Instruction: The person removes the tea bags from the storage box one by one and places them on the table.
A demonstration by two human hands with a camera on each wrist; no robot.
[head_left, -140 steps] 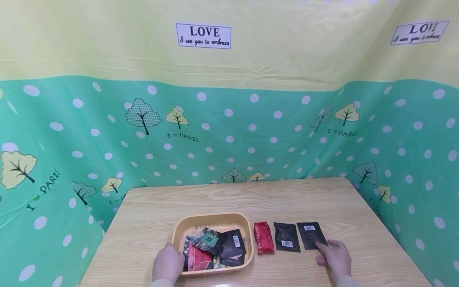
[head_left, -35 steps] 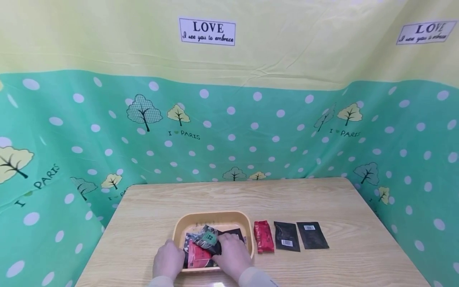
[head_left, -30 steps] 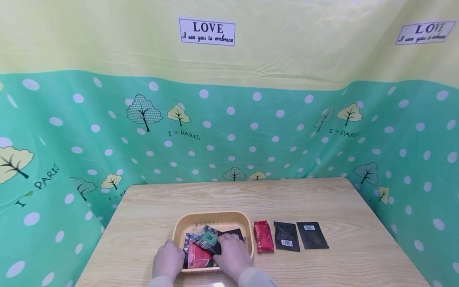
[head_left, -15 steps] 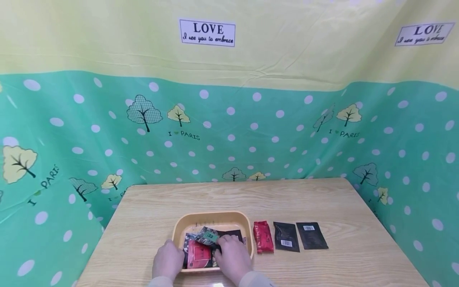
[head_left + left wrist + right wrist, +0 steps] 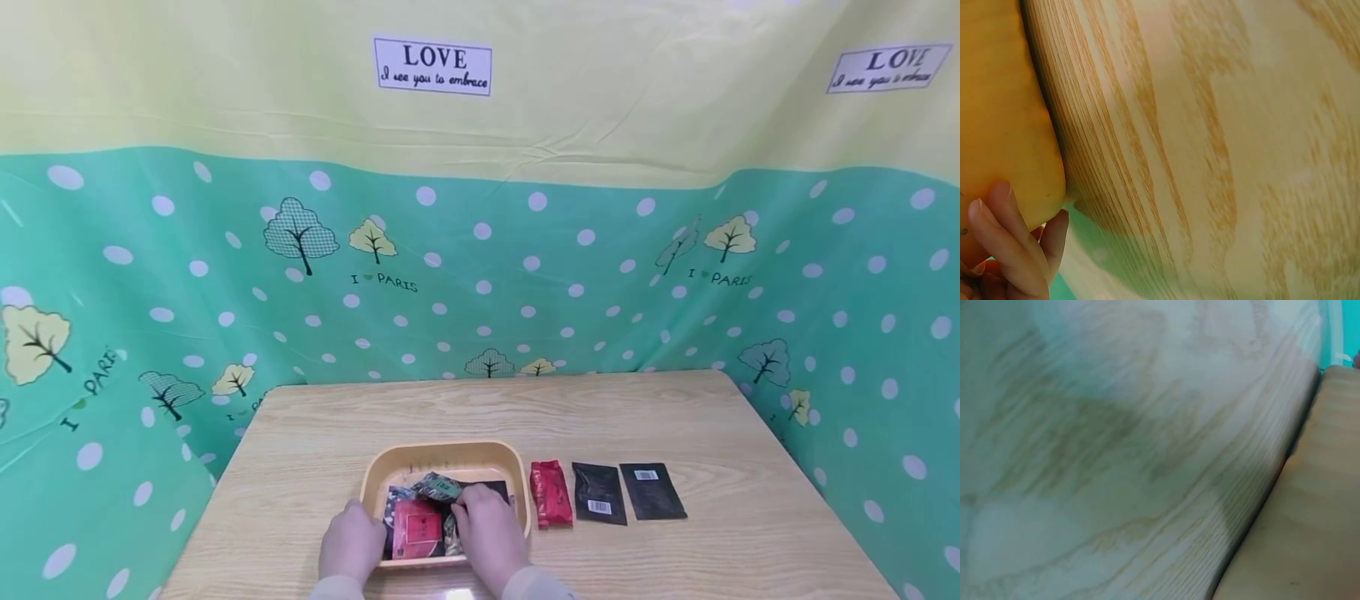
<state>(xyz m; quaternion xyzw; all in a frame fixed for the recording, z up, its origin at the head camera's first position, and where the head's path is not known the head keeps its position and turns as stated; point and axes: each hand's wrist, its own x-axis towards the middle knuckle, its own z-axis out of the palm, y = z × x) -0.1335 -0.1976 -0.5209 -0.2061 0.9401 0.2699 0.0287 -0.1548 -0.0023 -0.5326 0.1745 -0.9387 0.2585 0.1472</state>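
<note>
A beige plastic tray (image 5: 442,454) with several small sachets stands on the table in the head view. My left hand (image 5: 351,542) grips its left front corner; in the left wrist view the fingers (image 5: 1013,250) lie against the outer wall. My right hand (image 5: 491,533) reaches into the tray and pinches the black end of a patterned sachet (image 5: 437,486) with a green label, which is tilted up. A red and black sachet (image 5: 418,530) lies beside it. A black sachet (image 5: 495,486) is partly hidden under the right hand. The right wrist view shows no fingers.
On the table right of the tray lie a red sachet (image 5: 551,494), a black sachet (image 5: 599,493) with a barcode low down, and another black sachet (image 5: 652,492) with its barcode near the top, in a row. A patterned curtain (image 5: 480,275) surrounds the table.
My right hand has gone from the rightmost black sachet on the table leftward into the tray. The green-labelled sachet has tipped and turned at its fingertips. My left hand stays on the tray.
</note>
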